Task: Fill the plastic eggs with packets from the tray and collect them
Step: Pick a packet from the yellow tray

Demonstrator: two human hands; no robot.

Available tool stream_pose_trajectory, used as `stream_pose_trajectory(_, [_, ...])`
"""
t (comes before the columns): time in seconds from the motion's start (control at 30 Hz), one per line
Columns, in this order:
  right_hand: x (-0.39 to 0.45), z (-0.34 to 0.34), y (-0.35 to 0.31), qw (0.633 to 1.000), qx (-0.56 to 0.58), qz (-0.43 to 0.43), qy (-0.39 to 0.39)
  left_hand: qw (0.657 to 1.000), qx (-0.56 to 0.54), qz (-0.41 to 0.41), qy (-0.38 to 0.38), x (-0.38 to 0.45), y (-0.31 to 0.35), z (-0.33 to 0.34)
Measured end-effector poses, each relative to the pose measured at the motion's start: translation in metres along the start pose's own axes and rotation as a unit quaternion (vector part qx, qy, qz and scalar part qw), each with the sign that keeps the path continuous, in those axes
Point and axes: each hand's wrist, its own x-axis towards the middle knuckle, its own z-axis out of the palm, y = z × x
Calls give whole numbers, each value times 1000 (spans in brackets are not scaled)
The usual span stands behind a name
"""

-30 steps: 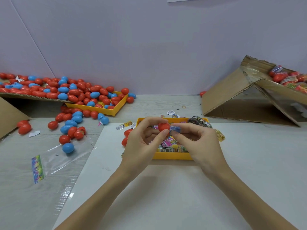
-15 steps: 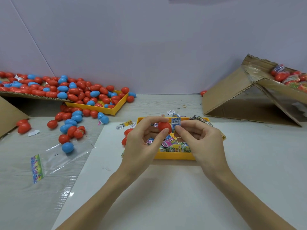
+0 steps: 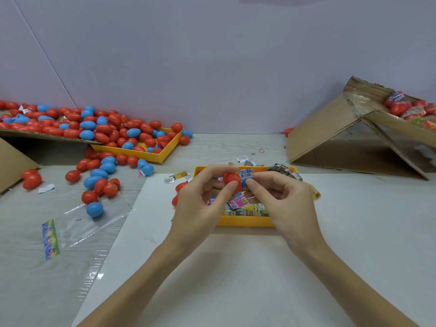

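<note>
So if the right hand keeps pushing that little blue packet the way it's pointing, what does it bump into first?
Most likely the red egg in the left hand. The right hand pinches the blue packet right beside it, pointing left; the two look about touching, though depth is unclear.

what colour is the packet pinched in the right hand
Blue, with a white barcode panel, on the packet pinched by the right hand; seen in the head view.
</note>
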Motion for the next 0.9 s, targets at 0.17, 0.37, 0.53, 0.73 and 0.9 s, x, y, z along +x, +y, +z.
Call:
stream_pose_trajectory(0.17, [0, 0, -1, 1000, -9, 0, 7, 1000, -22, -20, 5, 1, -1, 0])
stream_pose_trajectory(0.37, [-1, 0, -3, 1000, -7, 7, 1, 1000, -18, -19, 5, 0, -1, 1])
stream_pose_trajectory(0.53, [-2, 3, -4, 1000, -6, 20, -8, 1000, -23, -9, 3, 0, -1, 2])
stream_pose_trajectory(0.73, [-3, 3, -10, 996, 50, 73, -19, 998, 22, 47, -21, 0, -3, -1])
stream_pose_trajectory(0.9, [1, -7, -18, 954, 168, 226, -103, 961, 207, 183, -4, 5, -3, -6])
